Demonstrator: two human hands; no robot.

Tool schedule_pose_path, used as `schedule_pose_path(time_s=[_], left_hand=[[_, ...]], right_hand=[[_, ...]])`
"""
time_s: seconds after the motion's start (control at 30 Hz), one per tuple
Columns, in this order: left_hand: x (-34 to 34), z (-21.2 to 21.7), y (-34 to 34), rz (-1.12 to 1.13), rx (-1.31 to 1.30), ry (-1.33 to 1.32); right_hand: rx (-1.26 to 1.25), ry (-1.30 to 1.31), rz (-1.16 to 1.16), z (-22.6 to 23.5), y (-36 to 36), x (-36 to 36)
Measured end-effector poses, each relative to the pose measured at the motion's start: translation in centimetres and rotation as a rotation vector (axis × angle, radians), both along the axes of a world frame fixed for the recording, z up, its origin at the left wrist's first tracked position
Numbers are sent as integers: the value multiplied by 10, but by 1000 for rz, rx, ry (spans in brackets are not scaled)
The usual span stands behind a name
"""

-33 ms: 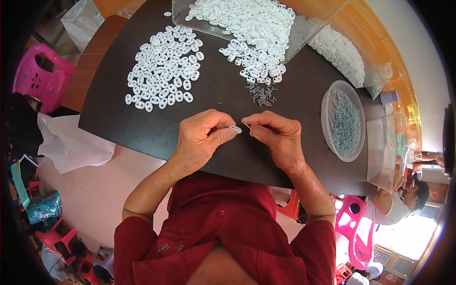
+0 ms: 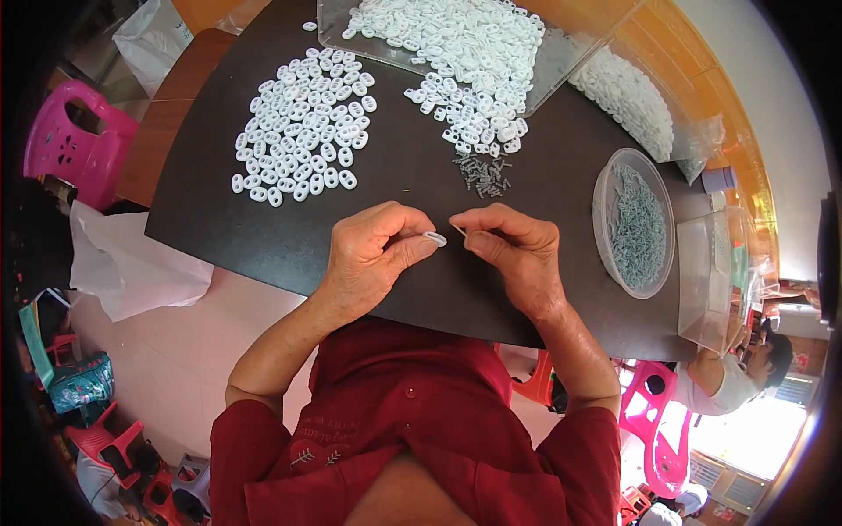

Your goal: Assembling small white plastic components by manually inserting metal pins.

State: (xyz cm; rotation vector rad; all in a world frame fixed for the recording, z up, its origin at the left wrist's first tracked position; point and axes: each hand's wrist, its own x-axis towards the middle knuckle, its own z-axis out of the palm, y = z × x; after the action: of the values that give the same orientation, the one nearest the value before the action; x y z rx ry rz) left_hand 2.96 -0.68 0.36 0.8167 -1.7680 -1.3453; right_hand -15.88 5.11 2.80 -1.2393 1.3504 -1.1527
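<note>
Between the thumb and fingers of my left hand (image 2: 373, 248) is a small white oval plastic piece (image 2: 435, 238), held on edge above the near side of the table. My right hand (image 2: 517, 250) pinches a thin, pale, pin-like piece (image 2: 459, 230), too small to name surely. A narrow gap separates the two hands. Beyond them lies a little heap of small grey screws (image 2: 482, 175). White plastic pieces (image 2: 487, 123) spill toward it from a clear bin (image 2: 561, 70). To the left, many white oval pieces with two holes (image 2: 303, 131) are spread out flat.
At the right, a round clear tub (image 2: 601, 223) holds grey-blue screws (image 2: 638, 228). Beside it stand a clear plastic box (image 2: 697, 289) and a bag of white pieces (image 2: 623, 96). The dark table's (image 2: 263, 250) edge curves close to me. A pink chair (image 2: 79, 145) is at the left; another person (image 2: 724, 386) sits at the right.
My right hand has shifted slightly right, widening the gap a little. The left hand and the white piece in it stay put.
</note>
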Motion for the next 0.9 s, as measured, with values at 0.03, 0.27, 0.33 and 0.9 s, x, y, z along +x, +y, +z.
schedule_pose_path(time_s=[0.03, 0.27, 0.33, 0.9], left_hand=[[0, 0, 0, -2, 0, -1], [-3, -6, 0, -3, 164, 112], [-4, -3, 0, -2, 172, 100], [-20, 14, -1, -18, -406, -143]], right_hand=[[-1, 39, -28, 1, 1, -3], [-381, 951, -233, -1, 8, -43], [-401, 1040, -242, -7, 9, -54], [-275, 520, 59, 8, 3, -6]])
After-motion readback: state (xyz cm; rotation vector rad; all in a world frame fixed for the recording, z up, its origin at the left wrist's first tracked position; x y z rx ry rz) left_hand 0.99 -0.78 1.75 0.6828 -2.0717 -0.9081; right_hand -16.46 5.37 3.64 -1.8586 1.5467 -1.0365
